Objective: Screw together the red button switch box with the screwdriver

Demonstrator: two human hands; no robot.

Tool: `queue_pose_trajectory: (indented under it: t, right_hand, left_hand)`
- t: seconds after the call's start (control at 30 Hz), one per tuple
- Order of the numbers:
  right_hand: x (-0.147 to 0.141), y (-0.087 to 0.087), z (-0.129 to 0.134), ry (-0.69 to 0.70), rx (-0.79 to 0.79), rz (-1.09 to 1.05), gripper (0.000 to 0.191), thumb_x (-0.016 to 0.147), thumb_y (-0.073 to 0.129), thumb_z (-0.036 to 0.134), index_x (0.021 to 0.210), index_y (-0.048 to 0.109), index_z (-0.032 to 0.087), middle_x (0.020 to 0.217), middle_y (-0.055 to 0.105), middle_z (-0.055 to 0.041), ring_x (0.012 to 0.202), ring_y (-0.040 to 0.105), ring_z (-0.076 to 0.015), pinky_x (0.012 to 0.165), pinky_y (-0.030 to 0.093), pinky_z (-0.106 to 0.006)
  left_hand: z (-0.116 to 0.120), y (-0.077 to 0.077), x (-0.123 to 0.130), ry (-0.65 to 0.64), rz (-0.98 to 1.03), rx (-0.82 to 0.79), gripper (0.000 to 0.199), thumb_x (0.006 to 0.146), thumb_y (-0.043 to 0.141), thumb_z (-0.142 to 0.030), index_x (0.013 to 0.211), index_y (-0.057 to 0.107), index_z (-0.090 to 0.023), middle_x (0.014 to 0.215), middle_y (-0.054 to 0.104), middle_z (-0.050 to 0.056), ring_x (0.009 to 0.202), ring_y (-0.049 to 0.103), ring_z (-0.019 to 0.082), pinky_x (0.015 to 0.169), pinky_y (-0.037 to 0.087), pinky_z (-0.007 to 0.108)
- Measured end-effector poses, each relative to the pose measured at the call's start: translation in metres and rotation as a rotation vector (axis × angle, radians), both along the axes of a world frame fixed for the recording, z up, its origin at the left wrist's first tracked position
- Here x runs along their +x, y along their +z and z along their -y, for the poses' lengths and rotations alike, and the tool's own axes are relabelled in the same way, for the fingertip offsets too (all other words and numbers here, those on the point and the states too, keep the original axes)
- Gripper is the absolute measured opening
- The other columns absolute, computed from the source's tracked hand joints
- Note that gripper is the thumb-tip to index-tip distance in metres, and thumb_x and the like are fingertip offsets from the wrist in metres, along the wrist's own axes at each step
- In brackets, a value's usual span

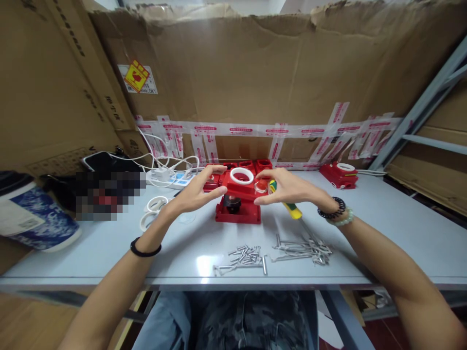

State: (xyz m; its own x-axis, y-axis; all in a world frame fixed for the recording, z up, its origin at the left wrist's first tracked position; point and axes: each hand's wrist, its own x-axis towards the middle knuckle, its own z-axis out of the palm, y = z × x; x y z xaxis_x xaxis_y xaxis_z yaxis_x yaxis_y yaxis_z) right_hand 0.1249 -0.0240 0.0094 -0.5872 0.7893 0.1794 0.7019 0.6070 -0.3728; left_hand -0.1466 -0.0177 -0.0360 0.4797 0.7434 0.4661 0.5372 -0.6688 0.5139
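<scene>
A red cover with a white ring (242, 176) sits above a red base (239, 215), with a black round part (232, 204) between them. My left hand (199, 191) has its thumb and fingers at the cover's left edge. Across from it, my right hand (282, 186) grips the right side, near a small clear round piece (261, 185). A yellow and green screwdriver (292, 210) lies partly behind my right hand. Silver screws (246, 254) and a T-shaped metal key (264, 265) lie in front of the base; more metal keys (310, 250) are heaped on the right.
More red housings (263, 165) stand behind the cover, another (339, 175) at the back right. On the left are white scissors (155, 204), a power strip (178, 181) with cables and a blue-white cup (40, 214). Cardboard (233, 73) walls the back.
</scene>
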Motion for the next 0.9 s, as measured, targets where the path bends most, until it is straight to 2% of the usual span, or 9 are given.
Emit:
queue_pose_trajectory:
  t: [0.1, 0.2, 0.37, 0.5, 0.6, 0.67, 0.77, 0.83, 0.9]
  right_hand:
    - [0.017, 0.009, 0.002, -0.116, 0.065, -0.024, 0.060, 0.066, 0.069, 0.059, 0.106, 0.066, 0.014, 0.096, 0.070, -0.0083, 0.082, 0.063, -0.0226, 0.071, 0.045, -0.034]
    - [0.031, 0.007, 0.001, -0.226, 0.084, -0.035, 0.069, 0.064, 0.069, 0.064, 0.111, 0.066, 0.014, 0.101, 0.070, -0.0104, 0.087, 0.063, -0.0254, 0.074, 0.047, -0.036]
    - [0.039, -0.003, -0.002, -0.253, 0.080, -0.055, 0.072, 0.062, 0.071, 0.064, 0.113, 0.066, 0.014, 0.110, 0.069, -0.0113, 0.095, 0.063, -0.0274, 0.081, 0.048, -0.039]
    - [0.039, -0.002, -0.001, -0.269, 0.072, -0.074, 0.070, 0.062, 0.071, 0.063, 0.113, 0.066, 0.016, 0.108, 0.070, -0.0093, 0.093, 0.064, -0.0265, 0.079, 0.050, -0.038]
    - [0.039, -0.002, -0.001, -0.281, 0.093, -0.073, 0.071, 0.063, 0.070, 0.063, 0.114, 0.066, 0.014, 0.109, 0.069, -0.0104, 0.095, 0.064, -0.0273, 0.081, 0.050, -0.039]
    - [0.040, -0.003, -0.002, -0.281, 0.105, -0.070, 0.072, 0.063, 0.069, 0.064, 0.115, 0.065, 0.014, 0.111, 0.069, -0.0109, 0.097, 0.063, -0.0279, 0.083, 0.049, -0.040]
    - [0.040, -0.004, -0.003, -0.280, 0.123, -0.058, 0.074, 0.063, 0.069, 0.063, 0.116, 0.065, 0.013, 0.110, 0.069, -0.0117, 0.097, 0.064, -0.0289, 0.084, 0.049, -0.041]
    - [0.039, -0.005, -0.003, -0.276, 0.135, -0.046, 0.074, 0.062, 0.070, 0.062, 0.117, 0.065, 0.012, 0.109, 0.069, -0.0123, 0.095, 0.064, -0.0294, 0.083, 0.050, -0.041]
    - [0.039, -0.006, -0.003, -0.272, 0.142, -0.040, 0.075, 0.062, 0.070, 0.062, 0.117, 0.064, 0.012, 0.108, 0.070, -0.0127, 0.095, 0.065, -0.0296, 0.082, 0.050, -0.041]
  left_hand:
    - [0.000, -0.003, 0.003, -0.005, -0.015, 0.001, 0.046, 0.087, 0.059, -0.047, 0.122, 0.051, -0.019, 0.128, 0.056, 0.011, 0.118, 0.055, 0.026, 0.101, 0.045, 0.042]
    - [-0.002, -0.012, 0.009, -0.111, -0.094, -0.032, 0.044, 0.084, 0.065, -0.043, 0.120, 0.054, -0.021, 0.126, 0.060, 0.008, 0.116, 0.056, 0.024, 0.099, 0.045, 0.038]
    - [-0.009, -0.023, 0.015, -0.169, -0.122, -0.036, 0.035, 0.084, 0.066, -0.040, 0.112, 0.061, -0.019, 0.114, 0.068, 0.008, 0.104, 0.063, 0.021, 0.089, 0.049, 0.035]
    - [-0.008, -0.015, 0.013, -0.133, -0.082, 0.004, 0.032, 0.083, 0.067, -0.040, 0.106, 0.065, -0.017, 0.108, 0.071, 0.008, 0.100, 0.065, 0.021, 0.089, 0.050, 0.034]
    - [-0.008, -0.003, -0.001, -0.038, -0.061, 0.085, 0.034, 0.083, 0.066, -0.043, 0.106, 0.066, -0.018, 0.107, 0.072, 0.008, 0.098, 0.066, 0.021, 0.088, 0.050, 0.033]
    - [-0.011, 0.001, -0.018, 0.077, -0.070, 0.133, 0.035, 0.083, 0.064, -0.046, 0.104, 0.067, -0.018, 0.104, 0.072, 0.008, 0.095, 0.066, 0.022, 0.085, 0.050, 0.033]
    - [-0.021, -0.004, -0.049, 0.225, -0.166, 0.126, 0.038, 0.081, 0.062, -0.051, 0.098, 0.068, -0.018, 0.097, 0.073, 0.007, 0.088, 0.066, 0.023, 0.080, 0.050, 0.033]
    - [-0.029, -0.010, -0.067, 0.271, -0.270, 0.037, 0.042, 0.079, 0.060, -0.054, 0.095, 0.069, -0.017, 0.093, 0.073, 0.009, 0.086, 0.067, 0.025, 0.079, 0.050, 0.034]
    - [-0.033, -0.012, -0.077, 0.337, -0.311, -0.010, 0.047, 0.077, 0.059, -0.057, 0.096, 0.069, -0.016, 0.099, 0.073, 0.011, 0.092, 0.066, 0.028, 0.081, 0.049, 0.036]
